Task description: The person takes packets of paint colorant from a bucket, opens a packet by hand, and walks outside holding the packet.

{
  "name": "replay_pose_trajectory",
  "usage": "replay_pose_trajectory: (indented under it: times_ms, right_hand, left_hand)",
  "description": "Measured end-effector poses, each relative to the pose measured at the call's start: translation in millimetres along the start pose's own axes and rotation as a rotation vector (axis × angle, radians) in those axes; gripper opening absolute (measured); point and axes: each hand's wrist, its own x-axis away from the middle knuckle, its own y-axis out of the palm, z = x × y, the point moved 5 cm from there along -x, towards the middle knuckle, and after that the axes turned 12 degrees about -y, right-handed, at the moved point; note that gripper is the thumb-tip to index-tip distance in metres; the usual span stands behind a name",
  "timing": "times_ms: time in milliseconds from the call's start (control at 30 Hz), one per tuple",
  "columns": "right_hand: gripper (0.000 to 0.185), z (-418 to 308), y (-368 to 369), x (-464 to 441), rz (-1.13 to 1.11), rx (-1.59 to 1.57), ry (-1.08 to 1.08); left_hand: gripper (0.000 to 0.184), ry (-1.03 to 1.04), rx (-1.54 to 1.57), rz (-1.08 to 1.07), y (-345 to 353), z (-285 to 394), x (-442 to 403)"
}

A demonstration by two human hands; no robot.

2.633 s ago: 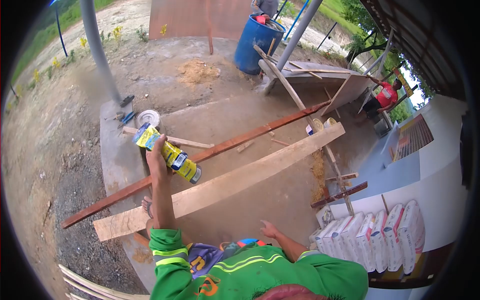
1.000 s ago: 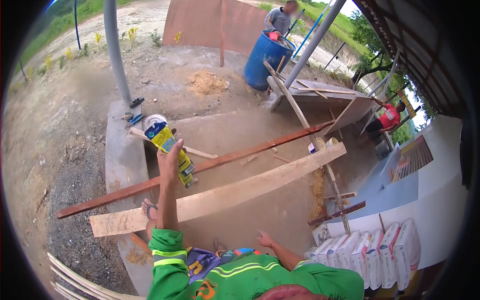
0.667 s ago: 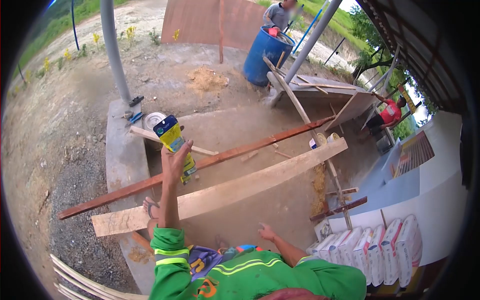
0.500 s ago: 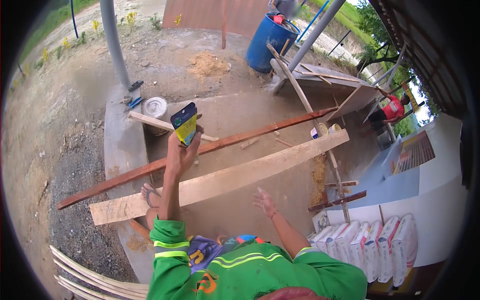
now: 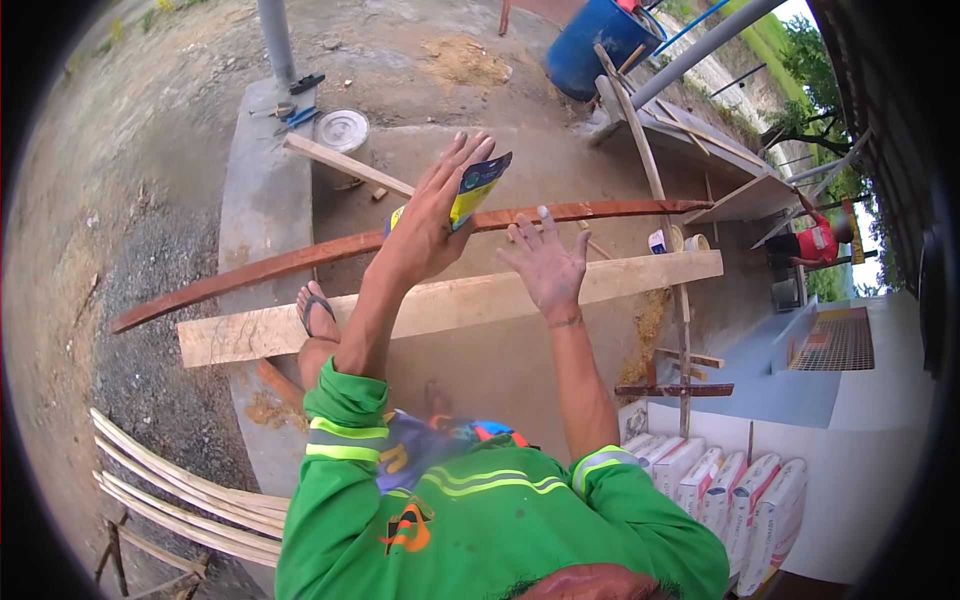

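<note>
My left hand (image 5: 435, 220) holds a yellow and dark-blue pouch (image 5: 474, 190), its back toward me and fingers stretched upward. Part of the pouch is hidden behind that hand. To its right, my right hand (image 5: 548, 265) is open and holds nothing, its fingers spread and dusty. Both hands are raised over a reddish-brown wooden beam (image 5: 260, 268) and a wide pale plank (image 5: 450, 307), which lie across the work area below.
A lidded white bucket (image 5: 343, 130) stands near a concrete ledge with tools. At the back is a blue barrel (image 5: 590, 55). Cement bags (image 5: 740, 495) line the right wall. Pale wooden strips (image 5: 190, 490) lie at lower left. A person in a red shirt (image 5: 820, 242) is at far right.
My left hand has moved right and up, turning the pouch so that the hand covers more of it. My right hand has risen toward it with fingers spread. The view has shifted.
</note>
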Motion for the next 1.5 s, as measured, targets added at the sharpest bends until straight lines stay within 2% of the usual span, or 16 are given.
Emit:
replay_pose_trajectory:
  times_ms: [233,500,600,733,867,933,967,1033,1067,1133,1200,1267,1300,1367,1467,1500]
  right_hand:
    - [0.098,15.7,0.7,-0.1,-0.035,0.004,0.083]
    - [0.102,12.8,-8.2,-3.4,-0.075,0.005,0.081]
    - [0.108,9.5,-11.6,-4.6,-0.073,0.062,0.069]
    - [0.114,8.4,-12.4,-3.7,-0.05,0.078,0.077]
    - [0.114,8.1,-16.3,-3.2,-0.045,0.091,0.092]
    - [0.112,12.2,-22.0,1.3,-0.014,0.092,0.095]
    - [0.11,22.7,-44.9,2.4,-0.003,0.143,0.114]
    - [0.105,55.4,-106.3,11.5,0.012,0.249,0.153]
    - [0.101,64.9,-113.3,30.1,0.075,0.383,0.205]
    - [0.093,94.7,-149.0,72.5,0.14,0.566,0.294]
    - [0.086,132.2,-224.7,106.5,0.148,0.728,0.412]
    - [0.078,166.6,-321.2,148.7,0.05,1.157,0.487]
    - [0.074,175.4,-360.0,164.7,-0.069,1.472,0.465]
    - [0.067,154.6,-344.6,194.7,-0.311,1.741,0.5]
    - [0.053,111.1,-308.5,204.9,-0.466,2.002,0.734]
    - [0.054,100.8,-320.6,203.5,-0.221,1.844,0.628]
  left_hand:
    - [0.084,0.05,-0.013,0.001,3.5,5.1,-4.3]
    - [0.086,0.02,-0.02,-0.055,12.6,3.4,-8.5]
    - [0.086,-0.059,0.018,-0.103,19.6,-5.6,-8.0]
    - [0.082,-0.056,0.047,-0.091,17.1,-0.4,-7.4]
    - [0.078,-0.115,0.094,-0.013,13.5,-1.3,-7.4]
    - [0.07,-0.22,0.144,-0.04,12.9,-7.6,-6.4]
    - [0.066,-0.271,0.171,-0.054,12.6,-10.6,-5.8]
    - [0.054,-0.365,0.049,-0.207,17.7,-26.1,-2.6]
    - [0.049,-0.409,-0.013,-0.278,21.5,-32.7,-1.4]
    - [0.041,-0.367,-0.11,-0.277,27.2,-34.1,0.9]
    - [0.038,-0.351,-0.16,-0.274,28.9,-36.3,-1.0]
    - [0.038,-0.367,-0.162,-0.292,30.6,-36.4,0.5]
    - [0.04,-0.398,-0.192,-0.308,29.0,-34.0,0.2]
    - [0.042,-0.349,-0.185,-0.265,29.1,-37.9,1.3]
    - [0.046,-0.372,-0.191,-0.251,23.8,-37.9,2.9]
    - [0.047,-0.394,-0.197,-0.257,22.8,-37.4,3.5]
